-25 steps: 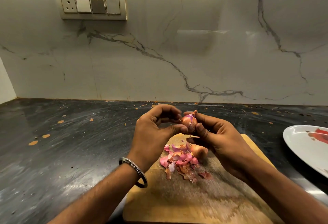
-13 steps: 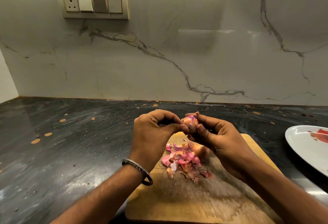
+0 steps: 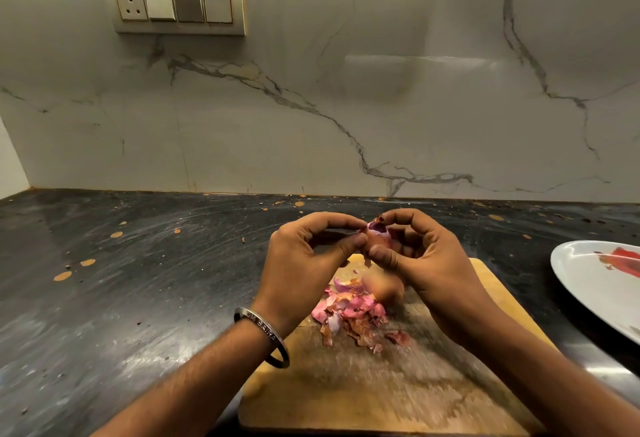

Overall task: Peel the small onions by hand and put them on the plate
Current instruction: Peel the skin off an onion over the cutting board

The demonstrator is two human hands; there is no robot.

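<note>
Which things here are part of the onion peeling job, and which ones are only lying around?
Part of the job:
held onion, pinched by left hand and right hand
second onion on board
peels
plate

Only lying around:
switch panel
bangle
counter

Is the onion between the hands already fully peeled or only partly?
Only partly. The onion shows purple flesh at the top, but tan skin covers its lower side, where the left hand and right hand pinch it.
</note>
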